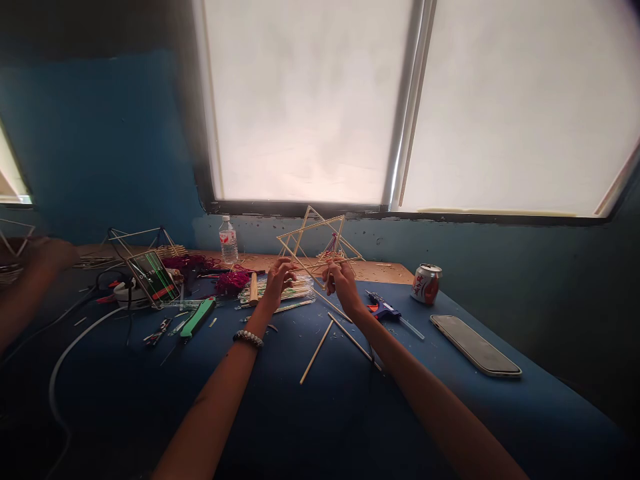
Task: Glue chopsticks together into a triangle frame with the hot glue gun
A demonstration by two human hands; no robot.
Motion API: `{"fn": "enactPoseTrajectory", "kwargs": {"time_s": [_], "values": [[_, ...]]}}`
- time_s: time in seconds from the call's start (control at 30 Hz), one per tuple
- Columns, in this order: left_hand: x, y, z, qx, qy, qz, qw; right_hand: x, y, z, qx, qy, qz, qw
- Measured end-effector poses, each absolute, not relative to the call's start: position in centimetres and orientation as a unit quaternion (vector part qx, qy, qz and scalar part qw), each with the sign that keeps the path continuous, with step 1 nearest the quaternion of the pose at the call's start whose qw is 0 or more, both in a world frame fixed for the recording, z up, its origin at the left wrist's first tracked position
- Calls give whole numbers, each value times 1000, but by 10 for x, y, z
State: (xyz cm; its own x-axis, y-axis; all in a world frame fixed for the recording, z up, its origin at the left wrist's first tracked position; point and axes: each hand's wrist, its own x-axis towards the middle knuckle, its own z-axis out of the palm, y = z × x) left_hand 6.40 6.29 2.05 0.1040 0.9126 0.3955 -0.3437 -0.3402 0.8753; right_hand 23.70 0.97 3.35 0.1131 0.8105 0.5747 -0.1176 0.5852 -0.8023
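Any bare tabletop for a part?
Yes: between white cable and left forearm, nearer than green cutter; between right forearm and flat phone; between both forearms, nearer than loose sticks. Crowded: around magenta yarn and bagged sticks.

We list: one table (310, 430), blue-topped, bare wood at its far side. On it: clear bottle (229, 243), magenta yarn (233, 281), green-handled cutter (198, 319), two loose sticks (316, 353), glue gun (384, 309), drink can (427, 285), flat-lying phone (475, 345).

Clock-style digits, partly legible with apparently 19 mid-row, on the lit phone screen (154, 277) left of the bottle (228, 243), unreadable pale characters on the drink can (427, 285) right of the bottle, the bottle's red label (227, 237) too small to read
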Motion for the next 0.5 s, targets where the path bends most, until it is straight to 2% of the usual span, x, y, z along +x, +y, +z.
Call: {"fn": "enactPoseTrajectory", "kwargs": {"time_s": [0.5], "values": [[63,65,19,544,258,613,511,236,6,36,-311,-567,335,685]]}}
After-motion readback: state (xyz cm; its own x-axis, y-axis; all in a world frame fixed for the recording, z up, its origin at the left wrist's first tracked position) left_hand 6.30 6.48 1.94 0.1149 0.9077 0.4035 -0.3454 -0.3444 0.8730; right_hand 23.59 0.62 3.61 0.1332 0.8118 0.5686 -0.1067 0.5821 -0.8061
